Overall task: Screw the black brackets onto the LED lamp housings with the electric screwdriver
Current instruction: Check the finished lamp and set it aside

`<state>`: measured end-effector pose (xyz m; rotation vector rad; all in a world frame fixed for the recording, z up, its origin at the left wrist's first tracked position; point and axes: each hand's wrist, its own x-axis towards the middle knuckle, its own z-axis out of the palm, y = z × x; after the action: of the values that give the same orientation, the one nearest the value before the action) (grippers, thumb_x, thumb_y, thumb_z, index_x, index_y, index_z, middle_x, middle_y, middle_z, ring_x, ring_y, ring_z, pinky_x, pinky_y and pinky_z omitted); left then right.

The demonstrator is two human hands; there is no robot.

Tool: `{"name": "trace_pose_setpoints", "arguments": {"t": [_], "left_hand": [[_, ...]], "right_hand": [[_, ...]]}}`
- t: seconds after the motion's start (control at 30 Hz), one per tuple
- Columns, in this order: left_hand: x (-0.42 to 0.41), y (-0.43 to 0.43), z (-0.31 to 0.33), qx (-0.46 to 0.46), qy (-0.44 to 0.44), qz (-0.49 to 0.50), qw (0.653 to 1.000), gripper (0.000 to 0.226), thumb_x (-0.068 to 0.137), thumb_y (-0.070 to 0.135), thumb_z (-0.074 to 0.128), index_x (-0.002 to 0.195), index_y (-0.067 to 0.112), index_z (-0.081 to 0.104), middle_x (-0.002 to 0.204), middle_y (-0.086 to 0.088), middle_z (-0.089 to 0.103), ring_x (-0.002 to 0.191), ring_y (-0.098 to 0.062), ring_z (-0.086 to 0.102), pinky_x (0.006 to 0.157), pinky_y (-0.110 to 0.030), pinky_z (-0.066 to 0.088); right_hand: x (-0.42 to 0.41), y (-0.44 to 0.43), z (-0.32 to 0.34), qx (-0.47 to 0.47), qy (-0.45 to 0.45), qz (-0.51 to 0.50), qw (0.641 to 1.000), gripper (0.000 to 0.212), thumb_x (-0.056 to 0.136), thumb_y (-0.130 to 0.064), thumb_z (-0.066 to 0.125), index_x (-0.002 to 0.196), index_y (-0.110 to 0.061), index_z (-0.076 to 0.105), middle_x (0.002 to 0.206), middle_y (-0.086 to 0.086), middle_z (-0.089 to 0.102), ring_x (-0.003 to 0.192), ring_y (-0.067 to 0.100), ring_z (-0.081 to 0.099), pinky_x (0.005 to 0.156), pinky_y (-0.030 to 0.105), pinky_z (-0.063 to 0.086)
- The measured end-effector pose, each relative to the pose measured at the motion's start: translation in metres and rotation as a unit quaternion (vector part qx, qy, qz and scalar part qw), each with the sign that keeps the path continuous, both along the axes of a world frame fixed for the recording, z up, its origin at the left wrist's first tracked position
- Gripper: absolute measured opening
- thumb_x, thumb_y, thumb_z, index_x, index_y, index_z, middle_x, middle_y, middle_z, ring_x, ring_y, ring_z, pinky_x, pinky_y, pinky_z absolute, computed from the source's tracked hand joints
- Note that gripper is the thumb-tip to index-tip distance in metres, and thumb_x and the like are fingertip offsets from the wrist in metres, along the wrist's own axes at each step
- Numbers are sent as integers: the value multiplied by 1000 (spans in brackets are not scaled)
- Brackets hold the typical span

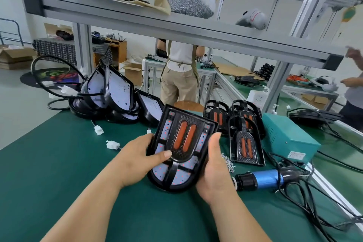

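Observation:
I hold one LED lamp housing (pixel 181 149) tilted above the green table, a black frame with two orange oval strips and a white LED board. My left hand (pixel 137 161) grips its left edge, thumb across the face. My right hand (pixel 214 165) grips its right edge. The electric screwdriver (pixel 263 179), blue and black, lies on the table to the right. Loose screws (pixel 227 162) lie in a small pile beside my right hand. Lamp housings with black brackets (pixel 245 139) stand behind it.
A heap of bracketless housings with cables (pixel 110 94) sits at the back left. A teal power box (pixel 288 137) stands at the right, with tangled black cords (pixel 306 202) near the table edge. A bag of screws (pixel 186 4) rests on the overhead shelf. Two people stand beyond.

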<state>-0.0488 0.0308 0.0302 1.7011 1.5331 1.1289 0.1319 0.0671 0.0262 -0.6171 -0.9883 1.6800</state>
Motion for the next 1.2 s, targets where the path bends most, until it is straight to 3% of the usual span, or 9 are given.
{"name": "trace_pose_setpoints", "arguments": {"t": [0.13,0.3,0.4,0.47,0.63,0.8,0.93,1.1,1.2], "left_hand": [[3,1,-1,22,93,35,995,29,85,57,64,107,38,60,105,14,64,102,-4,60,88,-25,47],[-1,-3,8,-6,142,46,989,49,68,89,36,93,51,54,107,19,56,104,-2,52,89,-23,38],[-16,-5,10,-16,97,72,993,30,75,74,49,74,46,59,82,24,63,80,9,55,73,-19,40],[-30,-7,8,-45,98,90,990,13,83,51,68,83,44,56,77,21,64,70,5,56,66,-21,42],[-35,0,3,-67,166,146,973,15,93,41,63,79,47,65,80,16,68,75,-5,61,70,-27,50],[-8,14,-10,15,-16,253,967,25,99,36,53,78,31,65,67,20,70,60,-7,52,54,-26,36],[13,17,-7,-29,-292,193,936,32,104,28,45,78,15,58,55,12,63,49,-10,43,48,-24,36],[33,9,-4,-143,-460,60,874,54,105,45,37,111,2,69,110,-17,73,99,-25,67,100,-47,48],[37,2,-1,-143,-465,-42,873,68,90,68,40,120,16,71,120,-7,72,114,-21,67,101,-42,47]], "right_hand": [[-7,-3,-8,43,-75,-94,992,50,78,-26,81,121,-7,63,115,14,73,111,35,67,104,57,47],[-3,0,-6,43,-62,-132,988,50,70,-21,79,115,-6,65,108,13,75,104,34,71,96,51,54],[2,5,-5,31,-34,-162,986,47,69,-22,77,113,-8,66,106,12,76,99,30,72,89,42,59],[7,8,-4,24,-18,-182,983,47,69,-22,77,113,-11,67,106,9,76,96,24,74,84,37,61],[10,11,-4,12,-7,-183,983,51,68,-24,79,116,-15,65,107,4,76,98,22,74,87,40,59],[2,8,-4,-1,2,-148,989,54,69,-27,79,119,-12,65,111,8,75,102,26,72,92,45,56],[-4,5,-6,-21,15,-108,994,55,73,-29,79,122,-9,65,115,13,73,107,34,70,90,51,56],[-4,5,-6,-26,-20,-128,991,59,70,-34,79,121,-9,63,111,11,74,104,32,71,93,54,55],[-2,5,-5,-3,-64,-159,985,62,68,-39,78,121,-9,62,109,8,75,102,29,72,88,47,56]]}}
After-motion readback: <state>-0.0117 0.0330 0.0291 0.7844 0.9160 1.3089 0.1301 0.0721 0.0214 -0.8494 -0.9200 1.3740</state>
